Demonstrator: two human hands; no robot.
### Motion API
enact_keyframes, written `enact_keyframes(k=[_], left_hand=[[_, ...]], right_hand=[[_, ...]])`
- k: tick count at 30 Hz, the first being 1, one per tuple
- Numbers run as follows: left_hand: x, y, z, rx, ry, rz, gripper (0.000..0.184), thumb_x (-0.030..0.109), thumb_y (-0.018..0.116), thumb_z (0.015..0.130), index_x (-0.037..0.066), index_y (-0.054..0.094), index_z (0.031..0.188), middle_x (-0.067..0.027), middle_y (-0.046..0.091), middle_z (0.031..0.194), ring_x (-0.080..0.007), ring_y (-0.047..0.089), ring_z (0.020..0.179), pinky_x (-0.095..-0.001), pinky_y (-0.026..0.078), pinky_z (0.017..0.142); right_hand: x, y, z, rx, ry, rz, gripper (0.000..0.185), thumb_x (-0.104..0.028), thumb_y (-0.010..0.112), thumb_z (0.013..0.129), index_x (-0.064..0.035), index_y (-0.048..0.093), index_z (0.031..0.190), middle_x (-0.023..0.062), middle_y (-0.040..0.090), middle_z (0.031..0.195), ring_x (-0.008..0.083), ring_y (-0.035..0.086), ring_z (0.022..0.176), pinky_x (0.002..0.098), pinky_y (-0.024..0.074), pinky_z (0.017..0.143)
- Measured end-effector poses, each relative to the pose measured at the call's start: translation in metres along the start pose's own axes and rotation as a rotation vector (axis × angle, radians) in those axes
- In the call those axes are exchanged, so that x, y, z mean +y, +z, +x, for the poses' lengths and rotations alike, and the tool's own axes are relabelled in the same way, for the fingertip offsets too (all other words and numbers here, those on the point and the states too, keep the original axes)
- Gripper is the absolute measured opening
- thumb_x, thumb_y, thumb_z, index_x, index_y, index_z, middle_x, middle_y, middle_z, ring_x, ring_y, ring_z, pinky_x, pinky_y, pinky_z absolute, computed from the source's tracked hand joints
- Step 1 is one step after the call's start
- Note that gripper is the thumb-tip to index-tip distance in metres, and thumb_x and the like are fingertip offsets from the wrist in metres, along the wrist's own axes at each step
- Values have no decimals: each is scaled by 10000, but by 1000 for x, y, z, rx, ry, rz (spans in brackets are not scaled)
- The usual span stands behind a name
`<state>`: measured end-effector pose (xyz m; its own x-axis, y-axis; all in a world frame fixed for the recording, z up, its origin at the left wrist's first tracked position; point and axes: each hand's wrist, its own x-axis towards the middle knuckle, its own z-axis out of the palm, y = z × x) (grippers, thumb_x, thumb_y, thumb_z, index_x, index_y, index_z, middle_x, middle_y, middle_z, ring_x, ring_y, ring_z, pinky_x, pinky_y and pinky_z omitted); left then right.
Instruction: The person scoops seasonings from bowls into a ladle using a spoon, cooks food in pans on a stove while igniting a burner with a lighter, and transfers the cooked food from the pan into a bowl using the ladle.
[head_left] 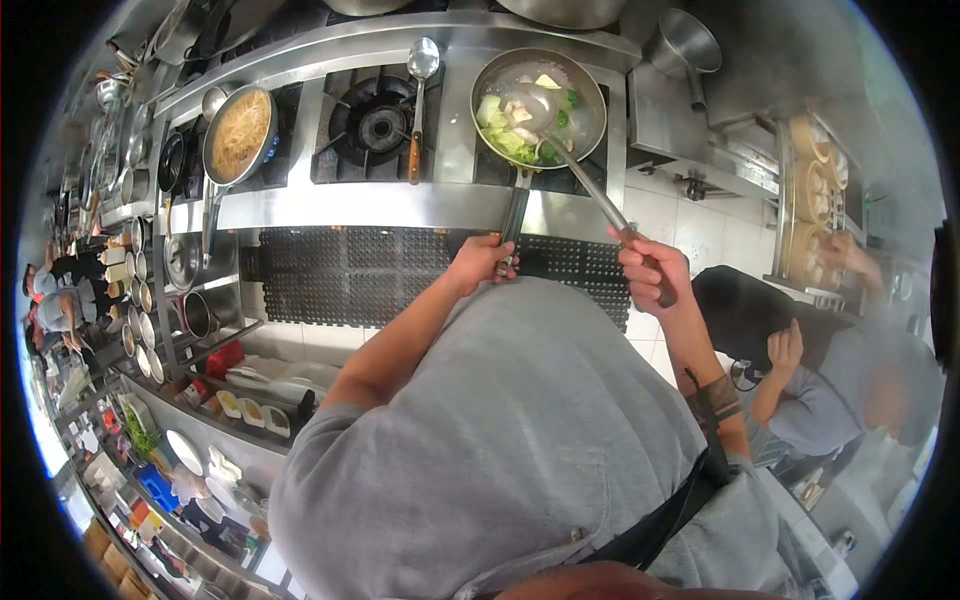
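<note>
My left hand point(485, 261) is closed around the dark handle point(516, 212) of a frying pan point(591, 92) on the right-hand burner. Pale pieces, leafy green vegetables point(514, 145) and broccoli-like florets lie in liquid in the pan. In my right hand point(653, 272) is the brown grip of a long ladle point(592, 186). The ladle slants down to the left, its head among the food and partly hidden by it.
A metal spoon point(416, 120) lies beside the middle burner point(381, 124). Left of it, another pan point(212, 150) holds noodles point(240, 133). At right, a co-worker point(830, 375) reaches toward bamboo steamers point(806, 195). A black mat point(350, 270) covers the floor before the stove.
</note>
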<state>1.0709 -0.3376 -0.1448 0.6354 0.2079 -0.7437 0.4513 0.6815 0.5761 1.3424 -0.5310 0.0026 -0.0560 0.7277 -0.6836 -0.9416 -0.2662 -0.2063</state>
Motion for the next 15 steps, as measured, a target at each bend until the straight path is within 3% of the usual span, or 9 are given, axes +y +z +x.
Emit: enact_keyframes(k=[2, 5, 7, 9, 15], left_hand=[[2, 1, 0, -8, 2, -4, 297, 262, 624, 1021, -10, 625, 1140, -115, 697, 1023, -183, 702, 763, -289, 522, 577], [2, 2, -2, 4, -16, -15, 291, 258, 621, 1023, -5, 623, 1146, -115, 695, 1018, -178, 692, 751, -286, 518, 579], [1, 2, -4, 19, 5, -12, 286, 257, 615, 1026, -4, 618, 1142, -111, 694, 1013, -175, 683, 739, -281, 515, 581], [3, 1, -3, 10, -5, -2, 292, 258, 612, 1028, -8, 616, 1149, -112, 695, 1013, -174, 681, 740, -280, 515, 586], [3, -9, -2, -9, 13, 0, 300, 256, 610, 1029, -13, 621, 1161, -113, 698, 1016, -174, 680, 745, -275, 504, 596]], right_hand=[[-9, -3, -9, -169, 101, 278, 450, -143, 447, 1046, 5, 445, 1471, 59, 570, 821, 111, 528, 528, 281, 437, 381], [-16, 0, -15, -245, 50, 272, 490, -140, 363, 1062, 78, 330, 1500, 84, 533, 874, 105, 520, 534, 268, 441, 376], [-17, 4, -4, -277, 30, 233, 487, -138, 363, 1063, 71, 338, 1503, 88, 536, 878, 104, 515, 528, 265, 448, 379], [-15, 11, 4, -211, 31, 168, 430, -145, 413, 1058, 27, 462, 1449, 77, 570, 835, 103, 524, 530, 268, 438, 385], [-25, 11, -20, -184, 40, 169, 408, -122, 432, 1046, 43, 482, 1416, 81, 584, 850, 97, 520, 530, 264, 450, 385]])
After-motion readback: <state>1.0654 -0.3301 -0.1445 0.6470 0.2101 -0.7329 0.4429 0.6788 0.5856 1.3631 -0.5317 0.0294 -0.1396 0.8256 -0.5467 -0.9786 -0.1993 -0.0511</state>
